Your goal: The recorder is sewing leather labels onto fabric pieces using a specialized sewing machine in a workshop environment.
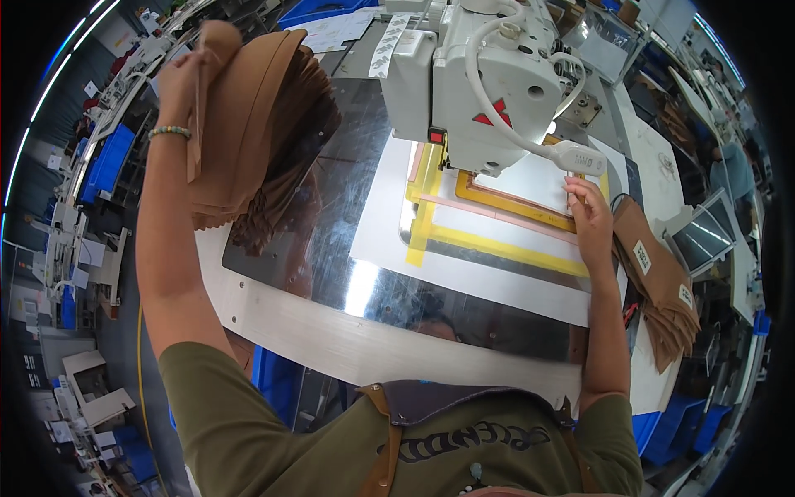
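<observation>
I find the left hand (178, 87) pinching a brown panel (196, 149), nearly edge-on, its long axis running away from the wearer, the brown stack (240, 124) to its right. The right hand (591, 219) is nearer the yellow frame (515, 209), which extends leftward from bunched fingertips; their grip I cannot tell.

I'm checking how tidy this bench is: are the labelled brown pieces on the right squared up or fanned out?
Fanned out: the brown pieces overlap, and their lower edges show separately, one beyond another.
</observation>
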`<control>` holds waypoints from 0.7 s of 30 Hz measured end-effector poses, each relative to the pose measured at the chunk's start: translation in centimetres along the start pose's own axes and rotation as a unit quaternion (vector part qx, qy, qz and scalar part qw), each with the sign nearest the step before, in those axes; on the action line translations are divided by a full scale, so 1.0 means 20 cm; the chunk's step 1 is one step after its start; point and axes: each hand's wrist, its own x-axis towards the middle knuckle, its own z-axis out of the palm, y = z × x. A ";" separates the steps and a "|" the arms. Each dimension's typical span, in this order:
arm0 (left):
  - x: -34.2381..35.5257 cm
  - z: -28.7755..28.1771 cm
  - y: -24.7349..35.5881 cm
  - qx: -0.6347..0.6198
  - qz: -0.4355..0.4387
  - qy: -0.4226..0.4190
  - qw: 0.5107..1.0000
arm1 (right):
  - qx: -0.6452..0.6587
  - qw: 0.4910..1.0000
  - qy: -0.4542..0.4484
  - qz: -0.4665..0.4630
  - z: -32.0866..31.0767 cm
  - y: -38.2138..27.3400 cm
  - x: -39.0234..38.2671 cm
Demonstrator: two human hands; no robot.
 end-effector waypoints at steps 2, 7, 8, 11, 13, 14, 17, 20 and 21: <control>0.05 -0.08 0.13 0.034 0.145 0.073 0.986 | -0.001 1.000 -0.002 0.010 0.00 -0.01 0.00; -0.38 0.00 0.31 0.156 0.403 0.025 0.902 | -0.075 0.995 -0.015 -0.060 0.01 -0.09 -0.01; -0.52 0.02 0.32 0.192 0.459 -0.041 0.867 | -0.084 0.994 -0.017 -0.073 0.01 -0.11 -0.02; -1.07 0.13 0.25 0.266 0.475 -0.195 0.816 | -0.127 0.976 -0.030 -0.174 0.04 -0.21 -0.02; -1.36 0.16 0.19 0.297 0.531 -0.282 0.742 | -0.152 0.970 -0.057 -0.184 0.06 -0.29 -0.04; -1.47 0.19 0.16 0.276 0.535 -0.324 0.730 | -0.158 0.962 -0.090 -0.205 0.08 -0.32 -0.04; -1.66 0.19 0.10 0.255 0.475 -0.362 0.761 | -0.203 0.926 -0.209 -0.241 0.17 -0.43 -0.06; -1.68 0.17 0.07 0.286 0.468 -0.327 0.770 | -0.202 0.894 -0.240 -0.321 0.35 -0.50 -0.07; -1.68 0.16 0.07 0.286 0.466 -0.343 0.764 | -0.211 0.894 -0.249 -0.307 0.43 -0.50 -0.06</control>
